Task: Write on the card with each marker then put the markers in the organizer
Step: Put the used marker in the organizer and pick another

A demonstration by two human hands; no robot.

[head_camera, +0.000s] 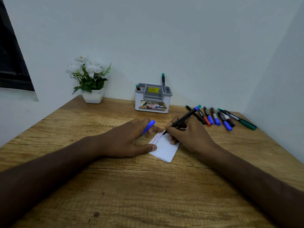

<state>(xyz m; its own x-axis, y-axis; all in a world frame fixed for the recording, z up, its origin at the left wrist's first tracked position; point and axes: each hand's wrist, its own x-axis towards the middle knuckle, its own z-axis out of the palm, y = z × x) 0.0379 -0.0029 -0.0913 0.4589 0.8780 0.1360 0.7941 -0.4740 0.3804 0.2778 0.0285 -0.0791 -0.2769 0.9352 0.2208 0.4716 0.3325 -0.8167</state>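
A white folded card (165, 149) lies on the wooden table with red, blue and green writing along its far edge. My right hand (189, 134) grips a black marker (182, 119) with a blue end, its tip touching the card's far corner. My left hand (126, 139) rests on the card's left edge, its thumb pressing the card down, and holds a blue cap (148, 126) between its fingers. The grey and white organizer (153, 102) stands behind, with one green-capped marker (163, 82) upright in its right slot and two marker ends (137, 87) in its left slot.
Several capped markers (220, 117) in blue, red, black and green lie in a row on the table at the right, near the side wall. A white pot of white flowers (92, 83) stands at the back left against the wall. A dark window frame (11, 55) fills the far left.
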